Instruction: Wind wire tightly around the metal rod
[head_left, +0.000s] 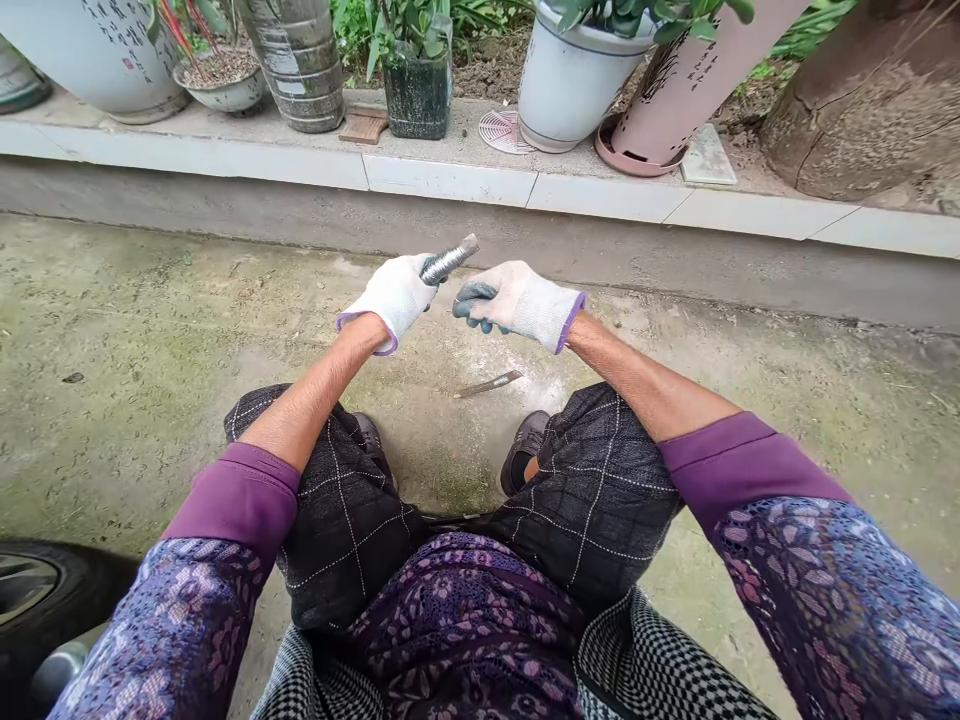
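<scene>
My left hand (397,290), in a white knit glove with a dark coated palm, is closed around a ridged metal rod (450,260) that looks like a threaded bolt. The rod tilts up to the right, its dull, worn end sticking out past the fingers. Close beside that end, my right hand (502,298) wears a matching glove and has its fingers curled in. Whether anything sits inside those fingers is hidden. On the concrete below lies a thin, narrow strip (489,384), partly shiny, with pale powder around it.
A tiled ledge (442,187) runs across the front, carrying a white pot (581,85), a pink planter (697,85), a dark square pot (417,95) and other planters. A wheel (45,590) stands at the lower left. My shoes (525,445) flank the strip.
</scene>
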